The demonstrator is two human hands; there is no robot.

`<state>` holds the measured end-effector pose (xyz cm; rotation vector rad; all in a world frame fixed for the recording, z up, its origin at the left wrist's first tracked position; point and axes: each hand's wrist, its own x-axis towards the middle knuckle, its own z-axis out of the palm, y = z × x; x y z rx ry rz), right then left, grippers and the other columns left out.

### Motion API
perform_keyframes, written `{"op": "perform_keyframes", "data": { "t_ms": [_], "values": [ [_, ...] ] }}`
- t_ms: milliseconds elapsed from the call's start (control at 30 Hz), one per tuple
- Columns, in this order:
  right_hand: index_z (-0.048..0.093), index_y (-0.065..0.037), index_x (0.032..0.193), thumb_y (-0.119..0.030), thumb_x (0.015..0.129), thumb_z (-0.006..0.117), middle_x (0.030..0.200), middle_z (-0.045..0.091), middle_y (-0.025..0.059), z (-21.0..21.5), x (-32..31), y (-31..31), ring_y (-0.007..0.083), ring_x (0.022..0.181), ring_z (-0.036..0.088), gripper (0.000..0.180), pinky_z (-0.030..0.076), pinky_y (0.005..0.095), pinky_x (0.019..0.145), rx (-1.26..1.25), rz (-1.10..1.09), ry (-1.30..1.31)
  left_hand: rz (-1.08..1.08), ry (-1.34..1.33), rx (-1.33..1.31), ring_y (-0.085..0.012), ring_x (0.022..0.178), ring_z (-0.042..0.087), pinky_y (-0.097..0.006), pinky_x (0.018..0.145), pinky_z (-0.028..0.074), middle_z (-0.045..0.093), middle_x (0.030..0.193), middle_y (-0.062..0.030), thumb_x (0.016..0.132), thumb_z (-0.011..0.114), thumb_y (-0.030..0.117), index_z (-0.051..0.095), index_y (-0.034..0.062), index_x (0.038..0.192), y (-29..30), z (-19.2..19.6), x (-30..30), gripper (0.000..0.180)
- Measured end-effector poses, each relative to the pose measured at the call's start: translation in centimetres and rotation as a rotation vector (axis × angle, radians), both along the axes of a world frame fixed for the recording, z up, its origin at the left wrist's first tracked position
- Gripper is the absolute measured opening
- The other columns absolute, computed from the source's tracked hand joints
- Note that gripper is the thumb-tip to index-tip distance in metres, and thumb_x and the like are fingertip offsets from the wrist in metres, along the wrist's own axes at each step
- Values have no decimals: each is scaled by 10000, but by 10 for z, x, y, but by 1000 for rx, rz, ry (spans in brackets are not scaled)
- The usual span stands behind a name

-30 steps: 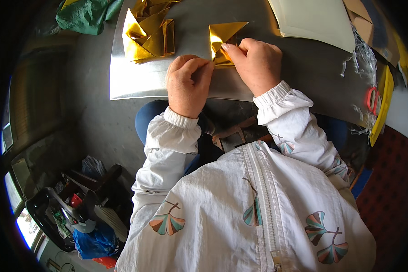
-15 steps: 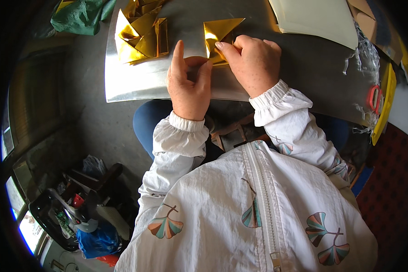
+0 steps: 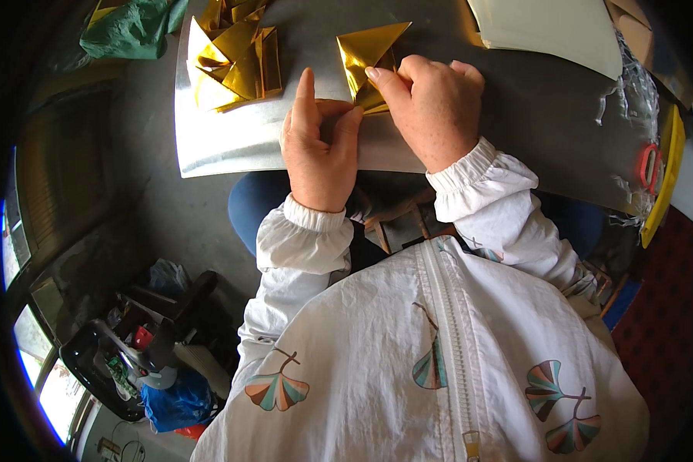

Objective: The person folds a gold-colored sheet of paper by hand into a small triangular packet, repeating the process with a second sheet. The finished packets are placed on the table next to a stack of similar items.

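A sheet of shiny gold foil paper [image 3: 366,51], folded to a pointed shape, is held just over the near part of the table. My right hand [image 3: 440,114] grips its right side, the thumb lying on the gold face and the fingers bent behind it. At the paper's lower left corner is my left hand [image 3: 316,158], its thumb and curled fingers closing on that corner while the index finger points straight up. Left of it rests a pile of folded gold paper pieces [image 3: 242,65], cut off by the top edge.
The grey metal table [image 3: 527,115] has its rounded edge near my body. A stack of pale sheets [image 3: 546,31] lies far right. Red-handled scissors [image 3: 648,168] and clear plastic strips [image 3: 637,85] are at the right edge. A green bag [image 3: 127,29] sits far left.
The view has shifted slightly. Both hands keep nearly the same grip, and the gold paper tilts a little differently between them.
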<state>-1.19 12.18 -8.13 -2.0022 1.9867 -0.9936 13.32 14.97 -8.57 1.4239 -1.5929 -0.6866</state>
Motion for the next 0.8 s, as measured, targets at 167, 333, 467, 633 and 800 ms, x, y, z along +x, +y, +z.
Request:
{"op": "perform_keyframes", "data": {
  "t_ms": [167,333,467,633,800],
  "values": [
    [541,-70,593,-364,872,663,518,568,75,0,0,1,294,479,523,423,400,430,704,7,18,20,-6,-215,-66,-179,648,608,-296,608,490,680,780,-64,777,728,-5,495,-5,1322,-4,-2,0,593],
    [644,-65,665,-346,863,658,587,628,102,6,-1,-1,297,550,594,343,403,449,816,82,15,10,53,63,130,-129,688,619,-253,641,494,681,807,-96,813,694,11,481,-55,1302,0,7,-7,538],
    [683,-65,691,-325,854,664,620,656,112,9,-3,1,301,582,624,308,391,457,857,127,39,-19,119,104,160,-123,693,621,-246,639,492,679,820,-92,807,701,8,474,-68,1302,1,11,-13,549],
    [670,-73,680,-326,844,677,611,650,109,8,-3,1,298,573,620,301,388,461,857,114,51,-24,85,108,204,-156,702,631,-270,659,495,689,801,-95,787,708,17,492,-52,1287,-4,12,-7,549],
    [656,-78,671,-330,830,690,610,647,107,5,-2,3,293,574,618,300,386,472,857,77,71,-18,-23,-179,163,-227,796,603,-374,795,448,699,787,-41,754,702,49,572,15,1202,-6,11,-1,468]
  ]
}}
